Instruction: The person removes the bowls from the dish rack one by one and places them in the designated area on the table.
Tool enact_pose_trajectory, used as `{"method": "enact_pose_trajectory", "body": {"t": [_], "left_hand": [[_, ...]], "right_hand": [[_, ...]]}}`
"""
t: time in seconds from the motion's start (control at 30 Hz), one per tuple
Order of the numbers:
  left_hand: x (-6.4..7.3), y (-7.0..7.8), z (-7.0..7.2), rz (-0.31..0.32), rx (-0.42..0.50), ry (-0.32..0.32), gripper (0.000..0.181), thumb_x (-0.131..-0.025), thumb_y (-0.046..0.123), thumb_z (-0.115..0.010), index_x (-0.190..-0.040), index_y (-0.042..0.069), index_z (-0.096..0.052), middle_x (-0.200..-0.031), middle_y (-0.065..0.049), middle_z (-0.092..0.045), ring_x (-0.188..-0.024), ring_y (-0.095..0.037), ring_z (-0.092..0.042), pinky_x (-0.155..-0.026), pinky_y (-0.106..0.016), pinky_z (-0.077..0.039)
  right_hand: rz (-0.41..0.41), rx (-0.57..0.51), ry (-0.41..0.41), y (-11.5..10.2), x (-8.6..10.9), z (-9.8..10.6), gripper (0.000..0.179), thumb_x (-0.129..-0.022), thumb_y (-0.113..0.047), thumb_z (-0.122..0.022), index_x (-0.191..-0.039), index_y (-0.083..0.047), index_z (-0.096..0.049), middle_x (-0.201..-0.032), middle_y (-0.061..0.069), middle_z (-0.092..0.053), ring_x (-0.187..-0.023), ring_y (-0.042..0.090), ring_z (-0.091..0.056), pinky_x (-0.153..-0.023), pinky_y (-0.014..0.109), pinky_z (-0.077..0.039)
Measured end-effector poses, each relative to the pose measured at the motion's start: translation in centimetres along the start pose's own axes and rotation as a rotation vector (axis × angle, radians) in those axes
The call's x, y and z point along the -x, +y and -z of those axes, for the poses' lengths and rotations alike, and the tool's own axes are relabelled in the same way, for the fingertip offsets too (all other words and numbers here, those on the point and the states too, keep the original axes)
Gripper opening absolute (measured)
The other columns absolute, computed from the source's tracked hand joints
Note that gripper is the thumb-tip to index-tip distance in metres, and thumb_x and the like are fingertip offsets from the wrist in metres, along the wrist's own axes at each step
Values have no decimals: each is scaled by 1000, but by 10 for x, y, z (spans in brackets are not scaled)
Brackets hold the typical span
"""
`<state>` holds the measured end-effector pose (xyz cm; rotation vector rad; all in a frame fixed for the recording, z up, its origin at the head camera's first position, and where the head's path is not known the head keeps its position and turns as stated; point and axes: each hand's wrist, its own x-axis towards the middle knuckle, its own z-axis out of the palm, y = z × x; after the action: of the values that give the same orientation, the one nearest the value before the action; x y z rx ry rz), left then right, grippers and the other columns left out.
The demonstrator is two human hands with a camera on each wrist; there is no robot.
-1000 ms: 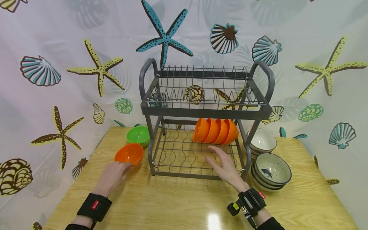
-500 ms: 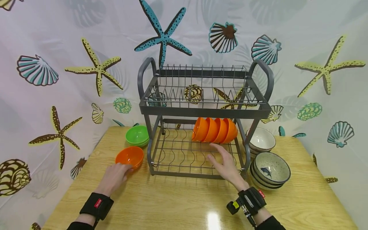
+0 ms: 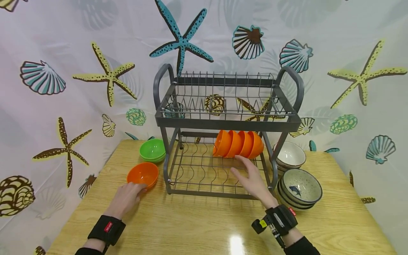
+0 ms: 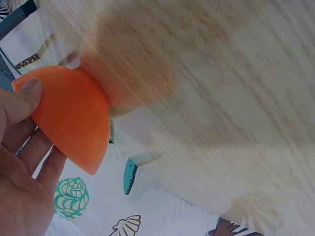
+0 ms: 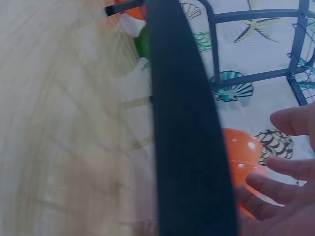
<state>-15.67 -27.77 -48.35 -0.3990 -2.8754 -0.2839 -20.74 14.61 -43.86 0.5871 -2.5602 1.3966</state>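
Observation:
An orange bowl point(image 3: 143, 174) stands on the table left of the dish rack. My left hand point(image 3: 125, 199) grips its near edge; in the left wrist view the thumb point(image 4: 30, 93) lies against the bowl's outer side and the fingers go behind it. Several orange bowls point(image 3: 239, 144) are on their sides, nested in a row on the lower tier of the grey dish rack point(image 3: 227, 124). My right hand point(image 3: 255, 182) reaches in over this tier just in front of them, thumb and fingers spread, holding nothing. In the right wrist view a dark rack bar point(image 5: 187, 118) hides part of these bowls.
Green bowls point(image 3: 153, 150) are stacked behind the single orange one. Right of the rack stand a stack of white bowls point(image 3: 290, 156) and a stack of speckled bowls with a fish motif point(image 3: 301, 189). A patterned curtain point(image 3: 204, 42) hangs behind the table point(image 3: 191, 226).
My right hand has moved slightly deeper into the lower tier, toward the row of orange bowls. The left hand stays at its orange bowl, almost still.

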Motion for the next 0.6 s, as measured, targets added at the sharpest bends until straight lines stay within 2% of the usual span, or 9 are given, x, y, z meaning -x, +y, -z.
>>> {"method": "enact_pose_trajectory", "body": {"t": [0.1, 0.17, 0.27, 0.33, 0.47, 0.6], "left_hand": [[1, 0, -2, -17, 2, 31, 6, -87, 6, -75, -90, 11, -73, -75, -2, -70, -71, -24, -69, -59, -42, -55], [2, 1, -2, -26, 16, 52, 7, -88, 8, -76, -94, 9, -74, -86, -7, -75, -83, -30, -72, -74, -49, -59], [4, 6, -1, -24, 63, 85, 19, -91, 11, -73, -108, 3, -74, -106, -14, -77, -103, -36, -71, -101, -57, -52], [4, 11, 0, -22, 89, 114, 24, -92, 12, -72, -113, 0, -72, -111, -16, -76, -109, -36, -70, -110, -58, -45], [2, 22, -1, -44, 113, 197, 26, -92, 10, -71, -115, -3, -70, -113, -18, -74, -111, -37, -69, -112, -57, -44], [2, 31, -3, -39, 156, 240, 31, -93, 6, -69, -121, -6, -68, -121, -23, -72, -116, -40, -67, -111, -58, -44]], "right_hand": [[17, -7, -8, -5, -6, 5, 52, -98, -12, -63, -142, 10, -46, -142, 30, -53, -131, 48, -50, -109, 63, -44], [14, 11, -12, -10, -10, 7, 53, -98, -13, -63, -143, 10, -45, -141, 31, -53, -129, 48, -51, -108, 63, -45], [7, 47, -1, -18, -17, 9, 54, -99, -17, -62, -144, 8, -46, -142, 30, -52, -128, 47, -51, -108, 62, -44], [-5, 67, 16, -24, -22, 9, 53, -99, -20, -62, -143, 6, -48, -143, 28, -53, -129, 45, -51, -109, 62, -43], [-15, 127, 42, -31, -34, 8, 51, -100, -24, -60, -142, 3, -50, -147, 25, -51, -136, 45, -46, -114, 64, -38], [-30, 197, 33, -36, -48, 6, 52, -101, -27, -58, -144, 2, -50, -149, 24, -49, -140, 45, -41, -118, 63, -34]]}}
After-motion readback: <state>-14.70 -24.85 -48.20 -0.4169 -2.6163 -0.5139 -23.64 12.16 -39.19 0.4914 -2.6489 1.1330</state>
